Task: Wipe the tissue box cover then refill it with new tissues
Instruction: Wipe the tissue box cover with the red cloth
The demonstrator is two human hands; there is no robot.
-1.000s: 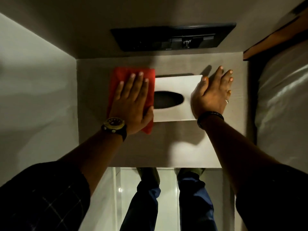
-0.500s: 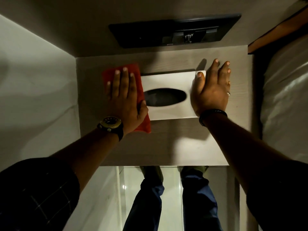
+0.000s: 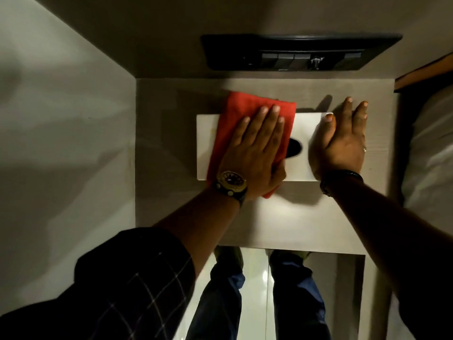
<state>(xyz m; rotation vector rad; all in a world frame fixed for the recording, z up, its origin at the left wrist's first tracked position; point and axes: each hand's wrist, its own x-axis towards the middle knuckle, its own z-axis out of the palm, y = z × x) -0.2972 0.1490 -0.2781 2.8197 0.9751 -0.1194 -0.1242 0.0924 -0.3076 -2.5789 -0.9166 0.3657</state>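
A white tissue box cover [image 3: 205,148] lies flat on a small bedside table [image 3: 289,222]. Its dark oval slot [image 3: 295,148] is half hidden. A red cloth [image 3: 235,114] is spread over the cover's middle and left part. My left hand [image 3: 257,148] presses flat on the cloth with straight fingers, a watch on the wrist. My right hand [image 3: 340,141] lies flat against the cover's right end, thumb on its top, fingers straight over the table. No tissues are in view.
A black switch panel [image 3: 299,52] sits on the wall behind the table. A wall [image 3: 61,119] closes the left side. A bed with white linen [image 3: 431,148] borders the right. My legs and a glossy floor [image 3: 257,290] show below the table's front edge.
My left hand has slid the red cloth rightward from the cover's left end onto its middle, now covering part of the slot. My right hand stays at the right end.
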